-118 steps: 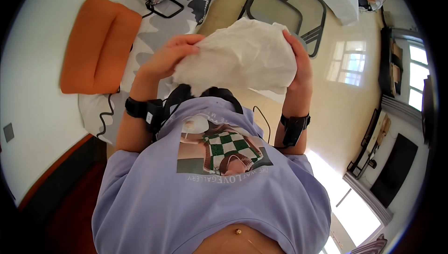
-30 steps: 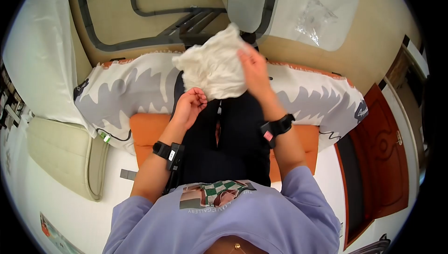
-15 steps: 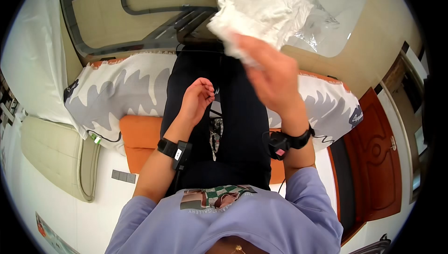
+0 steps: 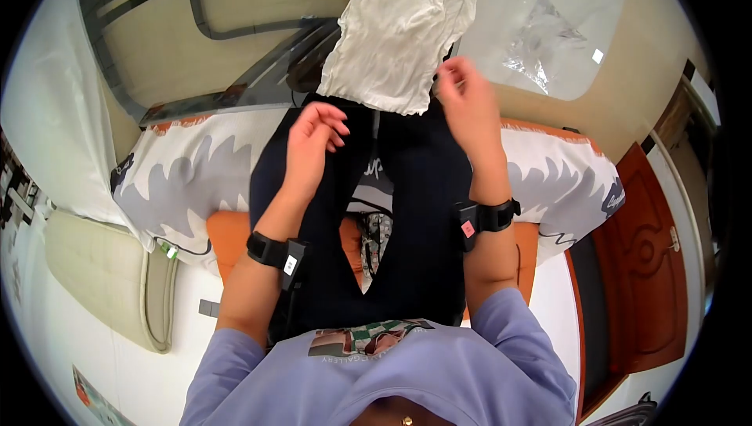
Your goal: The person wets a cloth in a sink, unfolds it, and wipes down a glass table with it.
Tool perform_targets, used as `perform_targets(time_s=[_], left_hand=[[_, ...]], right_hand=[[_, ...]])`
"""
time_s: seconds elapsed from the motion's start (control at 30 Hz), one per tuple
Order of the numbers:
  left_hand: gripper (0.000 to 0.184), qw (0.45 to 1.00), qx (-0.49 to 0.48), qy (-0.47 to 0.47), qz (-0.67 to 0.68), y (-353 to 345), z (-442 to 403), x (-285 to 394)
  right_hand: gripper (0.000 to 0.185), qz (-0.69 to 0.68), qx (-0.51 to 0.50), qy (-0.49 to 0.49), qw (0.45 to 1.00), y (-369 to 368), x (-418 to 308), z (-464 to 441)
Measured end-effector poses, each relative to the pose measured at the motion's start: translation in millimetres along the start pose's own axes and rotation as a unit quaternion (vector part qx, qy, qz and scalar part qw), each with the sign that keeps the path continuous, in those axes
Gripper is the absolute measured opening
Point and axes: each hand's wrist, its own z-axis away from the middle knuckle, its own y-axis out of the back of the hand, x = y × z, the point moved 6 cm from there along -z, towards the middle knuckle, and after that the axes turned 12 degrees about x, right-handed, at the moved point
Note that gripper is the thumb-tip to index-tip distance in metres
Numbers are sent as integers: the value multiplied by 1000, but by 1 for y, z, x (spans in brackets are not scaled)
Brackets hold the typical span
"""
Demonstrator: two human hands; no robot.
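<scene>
A wrinkled white cloth [image 4: 402, 30] lies spread out roughly as a rectangle, on the glass-topped table in front of the knees. My right hand [image 4: 468, 101] is beside its lower right edge, fingers bent and slightly blurred; whether the fingertips touch the cloth is hard to tell. Left of the cloth's lower corner, my left hand [image 4: 313, 140] hovers above the thigh with curled, loosely parted fingers and holds nothing. Both wrists wear black straps with small devices.
A crumpled clear plastic bag [image 4: 544, 42] lies on the table's right part. Behind the legs are a patterned sofa cover [image 4: 207, 167], orange cushions [image 4: 227, 238] and a sequined bag [image 4: 376, 242]. A beige headboard [image 4: 106, 277] stands left, a red-brown door [image 4: 646, 269] right.
Earlier both hands held the bunched cloth up; half a second ago my right hand was swinging it over the table. Now it lies flat, and my left hand has moved slightly forward.
</scene>
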Motion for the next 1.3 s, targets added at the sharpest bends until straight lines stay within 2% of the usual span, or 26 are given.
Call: perform_targets(time_s=[0.03, 0.1, 0.13, 0.2, 0.3, 0.37, 0.4, 0.47, 0.53, 0.6, 0.67, 0.73, 0.8, 0.83, 0.87, 0.9, 0.97, 1.0, 1.03, 1.07, 1.13, 1.17, 1.2, 1.23, 1.27, 1.3], left_hand=[[19, 998, 31, -55, -9, -5, -10, 17], [13, 983, 86, -154, -59, -9, -29, 43], [13, 969, 109, -198, -99, -10, -40, 51], [15, 933, 150, -263, -193, -14, -51, 71], [18, 900, 172, -312, -253, -20, -63, 86], [24, 819, 176, -400, -371, -28, -63, 93], [23, 803, 173, -418, -389, -29, -64, 93], [20, 755, 173, -475, -418, -33, -63, 89], [21, 733, 174, -491, -438, -29, -61, 77], [23, 711, 177, -506, -456, -25, -60, 59], [24, 705, 186, -520, -445, -20, -50, 42], [23, 668, 200, -583, -417, -17, -35, 32], [20, 773, 123, -558, -274, -10, -39, 21], [20, 761, 132, -578, -264, -7, -30, 18], [17, 787, 118, -560, -230, -3, -26, 16], [16, 812, 100, -540, -198, 1, -27, 14], [17, 801, 78, -567, -178, 8, -25, 17], [20, 803, 49, -569, -169, 12, -28, 15], [24, 779, 51, -584, -223, 16, -29, 15], [21, 758, 35, -598, -259, 18, -37, 16], [18, 798, -5, -534, -279, 23, -33, 15], [18, 796, -5, -539, -275, 28, -31, 19], [21, 863, -48, -437, -251, 32, -35, 16], [25, 916, -92, -322, -222, 37, -38, 12], [25, 917, -95, -318, -220, 42, -34, 21], [28, 942, -135, -255, -169, 45, -30, 25]], right_hand=[[16, -2, 3, 0, 1000, 0, 0, -7], [15, -32, 111, -53, 992, 9, 5, -20], [15, -36, 116, -52, 991, 3, 13, -25], [19, -48, 193, 22, 980, -4, 17, -31], [22, -52, 222, 68, 971, -9, 18, -35], [22, -43, 234, 94, 967, 1, 10, -37], [22, -30, 237, 109, 965, 4, 8, -37], [23, -27, 272, 174, 946, 7, 4, -32], [23, -63, 290, 295, 908, 4, -8, -16], [28, -97, 282, 343, 891, -6, -2, -1], [37, -99, 224, 444, 862, -15, -9, 29], [52, -24, 146, 501, 853, -25, -10, 64], [69, 14, 95, 513, 853, -46, -2, 91], [85, 77, 89, 509, 853, -60, 10, 98], [91, 149, 124, 509, 839, -72, 21, 104], [88, 195, 132, 497, 835, -83, 33, 104], [85, 237, 155, 490, 824, -90, 45, 105], [73, 196, 154, 493, 833, -88, 48, 104], [62, 156, 154, 498, 839, -84, 48, 99], [62, 157, 165, 507, 832, -77, 48, 93], [37, 106, 80, 497, 858, -68, 47, 86], [25, 35, 96, 514, 852, -61, 44, 85], [25, 38, 99, 515, 850, -53, 36, 86], [26, 19, 77, 461, 884, -44, 31, 84], [27, 0, 54, 402, 914, -37, 29, 80], [30, -37, 70, 414, 907, -26, 20, 76]])
